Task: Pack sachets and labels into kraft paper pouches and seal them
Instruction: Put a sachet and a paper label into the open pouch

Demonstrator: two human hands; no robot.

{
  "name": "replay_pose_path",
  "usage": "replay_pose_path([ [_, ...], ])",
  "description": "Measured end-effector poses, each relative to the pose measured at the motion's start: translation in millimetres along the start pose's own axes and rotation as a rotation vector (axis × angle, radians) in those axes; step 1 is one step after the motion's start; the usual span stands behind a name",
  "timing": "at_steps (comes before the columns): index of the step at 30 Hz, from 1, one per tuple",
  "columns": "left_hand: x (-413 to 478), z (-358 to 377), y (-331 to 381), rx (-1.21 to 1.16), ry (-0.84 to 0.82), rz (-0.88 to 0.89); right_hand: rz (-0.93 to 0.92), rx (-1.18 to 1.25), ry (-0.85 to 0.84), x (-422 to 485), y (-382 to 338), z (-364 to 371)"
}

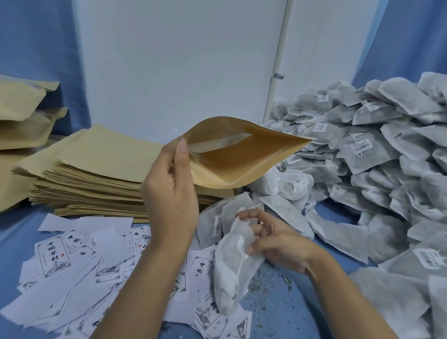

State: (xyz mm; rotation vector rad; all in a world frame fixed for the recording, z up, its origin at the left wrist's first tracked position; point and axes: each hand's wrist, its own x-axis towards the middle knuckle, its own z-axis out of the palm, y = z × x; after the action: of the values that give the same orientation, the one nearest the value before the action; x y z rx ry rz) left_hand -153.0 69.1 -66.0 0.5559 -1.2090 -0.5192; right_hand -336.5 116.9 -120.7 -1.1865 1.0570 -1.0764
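1. Kraft pouch (234,154), mouth gaping, pinched at its rim by my left hand (171,191).
2. I see my right hand (278,243) gripping a white sachet (232,266) just below, over scattered labels (77,259).

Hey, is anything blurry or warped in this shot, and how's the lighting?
Head view: light is soft and even, no harsh glare; the white sachet in the right hand is slightly smeared; the wall pipe bows from wide-angle distortion.
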Motion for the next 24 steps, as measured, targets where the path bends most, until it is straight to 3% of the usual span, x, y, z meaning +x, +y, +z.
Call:
replay_pose_path([
  [3,1,-1,-1,-0.002,0.011,-0.003,-0.135,0.184,0.152,6,1,-3],
  [6,2,-2,-2,-0.001,0.014,-0.009,-0.180,0.012,0.491,14,8,-4],
  [9,2,-1,-2,0.003,0.015,-0.012,-0.164,-0.087,0.620,20,18,0],
  [14,4,-2,-3,-0.006,0.019,-0.007,-0.149,-0.107,0.635,28,18,9],
  [24,4,-2,-4,0.011,0.010,0.000,-0.122,0.001,0.508,19,11,15],
])
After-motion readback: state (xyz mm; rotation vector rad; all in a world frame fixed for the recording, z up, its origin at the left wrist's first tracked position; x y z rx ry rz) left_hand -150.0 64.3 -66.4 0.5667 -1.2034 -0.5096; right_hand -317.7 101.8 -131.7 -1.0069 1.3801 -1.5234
